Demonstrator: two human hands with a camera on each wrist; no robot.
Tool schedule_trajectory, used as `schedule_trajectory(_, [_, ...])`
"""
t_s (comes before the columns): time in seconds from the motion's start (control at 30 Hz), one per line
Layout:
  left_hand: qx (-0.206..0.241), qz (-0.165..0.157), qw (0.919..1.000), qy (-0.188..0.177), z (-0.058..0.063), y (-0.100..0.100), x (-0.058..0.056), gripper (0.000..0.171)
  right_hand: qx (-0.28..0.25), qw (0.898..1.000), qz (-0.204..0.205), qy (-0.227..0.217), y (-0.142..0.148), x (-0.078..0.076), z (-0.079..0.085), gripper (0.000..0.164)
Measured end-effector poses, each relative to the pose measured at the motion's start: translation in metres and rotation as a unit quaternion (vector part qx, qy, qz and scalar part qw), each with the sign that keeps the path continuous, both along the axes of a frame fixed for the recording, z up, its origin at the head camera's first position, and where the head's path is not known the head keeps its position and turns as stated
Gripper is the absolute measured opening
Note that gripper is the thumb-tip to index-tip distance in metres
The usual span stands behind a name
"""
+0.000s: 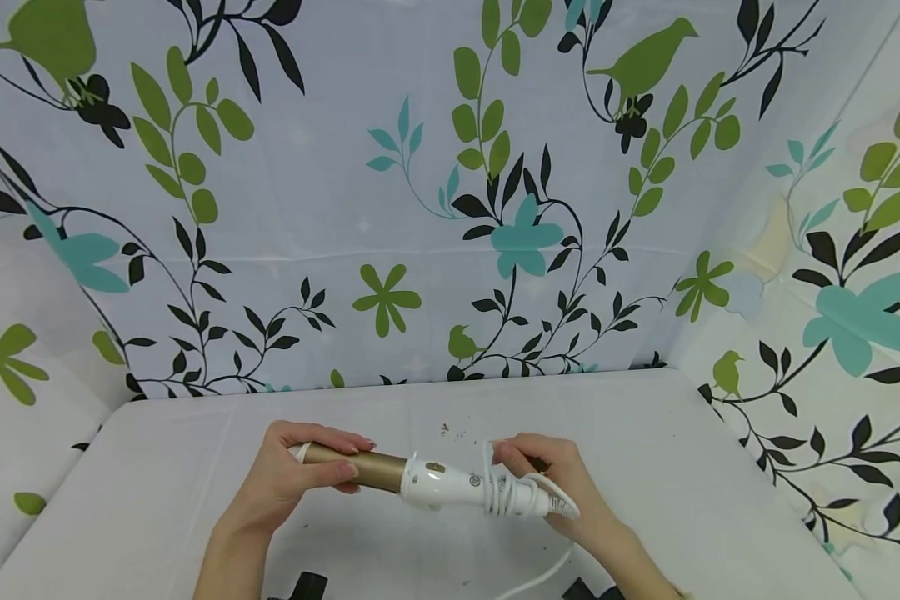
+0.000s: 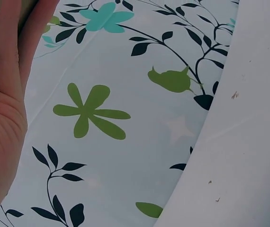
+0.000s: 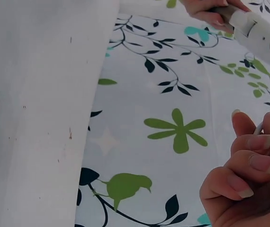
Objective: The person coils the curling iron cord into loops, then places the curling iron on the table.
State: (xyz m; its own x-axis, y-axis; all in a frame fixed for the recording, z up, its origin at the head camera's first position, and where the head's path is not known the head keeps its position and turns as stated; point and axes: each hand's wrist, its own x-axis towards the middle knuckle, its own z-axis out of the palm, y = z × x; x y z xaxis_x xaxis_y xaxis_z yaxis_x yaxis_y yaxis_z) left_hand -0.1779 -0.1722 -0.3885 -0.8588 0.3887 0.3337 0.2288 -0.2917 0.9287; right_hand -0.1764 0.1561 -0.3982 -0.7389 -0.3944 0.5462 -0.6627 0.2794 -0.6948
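Observation:
A curling iron with a gold barrel (image 1: 381, 471) and a white handle (image 1: 450, 487) is held nearly level above the table, its handle end to the right. My left hand (image 1: 288, 475) grips the barrel near its tip, thumb on the near side and fingers over the far side. Several turns of white cord (image 1: 501, 495) wrap the handle. My right hand (image 1: 570, 475) is beside the handle's end; in the right wrist view its curled fingers (image 3: 248, 163) pinch the cord. Only part of the left hand (image 2: 2, 118) shows in the left wrist view.
Beneath the hands is a white table (image 1: 195, 442) with a few small dark specks. Patterned fabric (image 1: 307, 208) hangs behind and at both sides. Dark objects (image 1: 309, 586) poke in at the bottom edge. A length of loose cord (image 1: 540, 577) trails toward the near edge.

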Motion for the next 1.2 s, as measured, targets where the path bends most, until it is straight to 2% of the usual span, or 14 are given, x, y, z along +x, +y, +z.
schedule_trajectory(0.13, [0.002,0.012,0.9999,0.0,0.001,0.0,-0.001,0.029,0.009,0.999,-0.04,-0.015,-0.007,0.002,-0.002,0.026])
schedule_trajectory(0.27, [0.003,0.028,0.9996,0.002,0.002,-0.001,0.0,0.03,0.015,0.994,-0.094,-0.054,-0.012,0.005,0.0,0.028])
schedule_trajectory(0.5, [0.014,0.037,0.9992,0.003,0.005,0.0,0.001,0.031,0.012,0.992,-0.112,-0.062,-0.014,0.006,0.001,0.03])
schedule_trajectory(0.63, [0.02,0.044,0.9988,0.004,0.005,0.001,0.001,0.032,0.0,0.984,-0.125,-0.124,-0.015,0.006,0.001,0.034])
schedule_trajectory(0.73, [0.022,0.047,0.9986,0.007,0.004,0.002,0.001,0.032,-0.014,0.969,-0.138,-0.203,-0.016,0.007,0.0,0.033])
schedule_trajectory(0.87, [0.026,0.05,0.9984,0.008,0.004,0.004,0.0,0.031,-0.013,0.95,-0.124,-0.287,-0.019,0.009,-0.004,0.032])
schedule_trajectory(0.9, [0.026,0.051,0.9983,0.009,0.003,0.005,0.0,0.031,-0.008,0.948,-0.115,-0.297,-0.02,0.01,-0.005,0.033])
schedule_trajectory(1.07, [0.022,0.06,0.9979,0.009,0.003,0.006,0.0,0.029,-0.009,0.954,-0.058,-0.293,-0.027,0.014,-0.011,0.029])
schedule_trajectory(1.2, [0.013,0.082,0.9965,0.007,0.003,0.004,0.0,0.024,-0.014,0.968,-0.034,-0.249,-0.03,0.017,-0.012,0.021])
